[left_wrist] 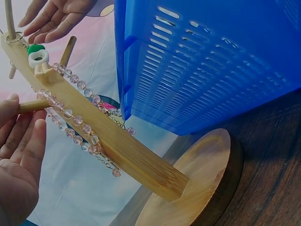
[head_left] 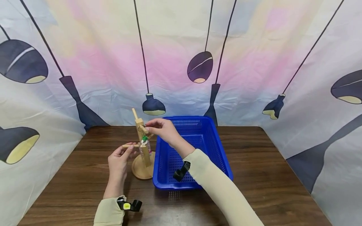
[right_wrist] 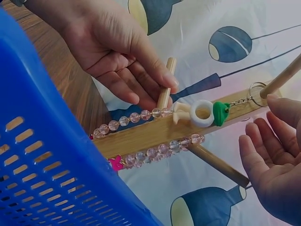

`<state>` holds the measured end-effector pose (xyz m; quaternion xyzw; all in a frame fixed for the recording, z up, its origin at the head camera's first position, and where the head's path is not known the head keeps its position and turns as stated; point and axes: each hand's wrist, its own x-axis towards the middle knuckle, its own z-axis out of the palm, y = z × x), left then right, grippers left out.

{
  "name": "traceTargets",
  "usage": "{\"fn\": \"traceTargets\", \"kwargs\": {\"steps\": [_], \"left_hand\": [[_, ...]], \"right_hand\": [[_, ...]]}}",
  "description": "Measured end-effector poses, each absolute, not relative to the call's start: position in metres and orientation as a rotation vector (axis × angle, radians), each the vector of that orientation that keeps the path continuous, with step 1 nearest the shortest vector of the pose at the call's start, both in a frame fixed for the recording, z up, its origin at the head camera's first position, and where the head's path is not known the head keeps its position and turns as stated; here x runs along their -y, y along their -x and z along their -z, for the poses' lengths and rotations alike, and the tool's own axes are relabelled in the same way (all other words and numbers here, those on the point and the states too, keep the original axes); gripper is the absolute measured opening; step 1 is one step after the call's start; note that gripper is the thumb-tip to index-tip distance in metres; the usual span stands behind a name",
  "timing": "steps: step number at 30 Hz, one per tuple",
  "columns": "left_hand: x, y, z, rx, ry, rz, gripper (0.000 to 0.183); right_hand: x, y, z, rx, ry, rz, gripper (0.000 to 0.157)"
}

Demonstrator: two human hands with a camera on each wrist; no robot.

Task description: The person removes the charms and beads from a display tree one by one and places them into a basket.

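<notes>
- Left hand (head_left: 117,161), lower left of centre in the head view: thumb and fingers pinched on the left peg (head_left: 128,146). Apply only enough grip to steady it.
- Wooden stand (head_left: 143,174), left of centre on the table (head_left: 254,188): upright. Bead strands (left_wrist: 86,129) hang beside its post; your fingers should not snag them.
- Keychain (right_wrist: 220,113), left of centre in the head view: ring round the upper peg (head_left: 143,129). Guide the ring along the peg, without tugging the charm.
- Right hand (head_left: 167,130), near centre: fingers apart; thumb contact with ring cannot be told.
- Blue basket (head_left: 193,188), just right of the stand: your forearm should clear its rim.
</notes>
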<state>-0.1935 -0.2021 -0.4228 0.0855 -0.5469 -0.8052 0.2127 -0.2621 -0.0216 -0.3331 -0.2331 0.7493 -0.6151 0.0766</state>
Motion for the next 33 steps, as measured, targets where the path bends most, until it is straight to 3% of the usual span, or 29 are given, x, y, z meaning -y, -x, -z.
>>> {"fn": "traceTargets", "kwargs": {"steps": [33], "left_hand": [[0.1992,0.1921,0.4213,1.601,-0.245,2.135,0.022]], "right_hand": [[0.0324,0.2588,0.3334,-2.262,0.651,1.925,0.018]]}}
